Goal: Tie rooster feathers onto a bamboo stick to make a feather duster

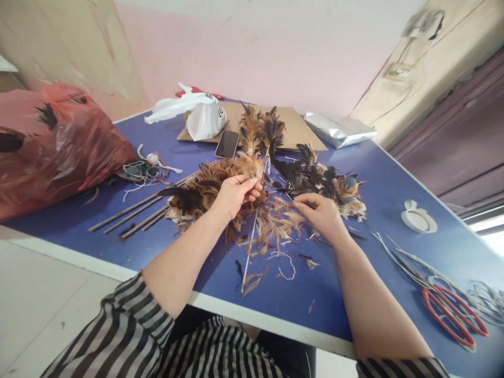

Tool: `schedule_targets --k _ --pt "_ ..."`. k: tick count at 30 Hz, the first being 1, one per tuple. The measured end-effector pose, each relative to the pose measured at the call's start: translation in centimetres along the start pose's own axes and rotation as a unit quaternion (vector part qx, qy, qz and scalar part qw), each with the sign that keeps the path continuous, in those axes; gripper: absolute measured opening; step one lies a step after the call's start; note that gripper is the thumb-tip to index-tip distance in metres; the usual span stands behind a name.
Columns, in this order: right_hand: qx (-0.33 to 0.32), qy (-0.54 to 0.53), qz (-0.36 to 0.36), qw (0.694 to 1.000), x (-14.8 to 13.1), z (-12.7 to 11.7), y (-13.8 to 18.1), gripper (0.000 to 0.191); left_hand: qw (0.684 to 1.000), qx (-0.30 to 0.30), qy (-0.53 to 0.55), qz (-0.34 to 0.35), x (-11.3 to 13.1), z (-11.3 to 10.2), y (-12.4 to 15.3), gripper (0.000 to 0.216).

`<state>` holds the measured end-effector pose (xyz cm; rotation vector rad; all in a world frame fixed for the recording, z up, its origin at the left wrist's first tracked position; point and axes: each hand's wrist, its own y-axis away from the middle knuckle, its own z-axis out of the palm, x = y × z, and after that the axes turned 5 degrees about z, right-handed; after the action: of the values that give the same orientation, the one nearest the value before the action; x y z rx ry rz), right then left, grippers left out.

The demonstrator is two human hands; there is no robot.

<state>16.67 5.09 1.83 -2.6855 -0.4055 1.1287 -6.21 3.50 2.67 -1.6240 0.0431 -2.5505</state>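
Two hands on the job here, and one white rod (249, 251). Also counting four dark sticks (129, 212), one phone (227, 145), one pair of scissors (452, 317), one tape roll (419, 219) and two feather bunches (252, 128) standing out over the cardboard (301, 131). Loose feathers (275, 223) are too jumbled to count.

The left hand (239, 193) reaches in from 7 o'clock, thumb and forefinger pinched together on what looks like the upper rod, right at some tan feathers, other fingers curled under. The right hand (318, 211) comes from 5 o'clock, back up, thumb and finger closed on a thin thread (290, 198).

The rod is mid-worktop (315, 299), lower end pointing between 6 and 7 near the front edge, long axis running up toward 12 to 1; its top gets lost in feathers.

Around the hands: brown pile (200, 191) at 9, dark pile (305, 178) at 2 to 3, sticks at 8 to 9 slanting toward 2, red bag (74, 152) at 9, white bag (207, 121) and phone between 10 and 11, silver packet (340, 130) at 2, tape at 3, scissors at 4.
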Motion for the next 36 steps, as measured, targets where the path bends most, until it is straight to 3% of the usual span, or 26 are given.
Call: schedule_targets --k 5,8,12,16,19,21,23,26,30,36 --pt "0.013 0.058 0.083 0.995 0.4 -1.9 -0.1 0.019 1.000 -0.006 -0.004 -0.002 -0.2 0.0 0.0 0.012" --pt "0.020 0.066 0.079 0.994 0.1 -2.3 0.0 0.017 1.000 -0.010 -0.007 -0.001 -0.3 0.0 0.0 0.013" --pt "-0.061 -0.004 -0.040 0.997 -2.2 -0.9 0.9 0.012 1.000 -0.015 -0.011 0.008 -0.4 0.0 0.0 0.014" --pt "-0.180 -0.011 -0.181 0.967 -4.9 1.9 2.5 0.012 0.999 -0.026 -0.012 0.014 -0.4 0.0 0.0 0.014" --pt "-0.220 0.048 -0.227 0.948 -5.7 3.8 3.4 0.015 0.999 -0.033 -0.017 0.002 -0.3 0.1 0.1 0.013" --pt "-0.235 0.063 -0.224 0.944 -5.7 4.5 3.6 0.007 0.999 -0.035 -0.026 -0.009 -0.2 0.2 0.3 0.013" --pt "-0.247 0.033 -0.190 0.950 -5.4 4.4 3.3 0.007 0.998 -0.040 -0.039 -0.019 -0.1 0.3 0.4 0.014" --pt "-0.247 -0.050 -0.059 0.966 -4.3 2.9 2.3 0.013 0.996 -0.062 -0.052 -0.042 -0.1 0.5 0.6 0.012" --pt "-0.283 -0.170 0.095 0.939 -2.2 0.4 1.0 0.026 0.990 -0.091 -0.064 -0.082 -0.4 0.4 0.6 0.011" --pt "-0.295 -0.248 0.160 0.909 -0.7 -0.7 0.7 0.026 0.983 -0.119 -0.116 -0.081 -0.8 0.2 0.5 0.014"
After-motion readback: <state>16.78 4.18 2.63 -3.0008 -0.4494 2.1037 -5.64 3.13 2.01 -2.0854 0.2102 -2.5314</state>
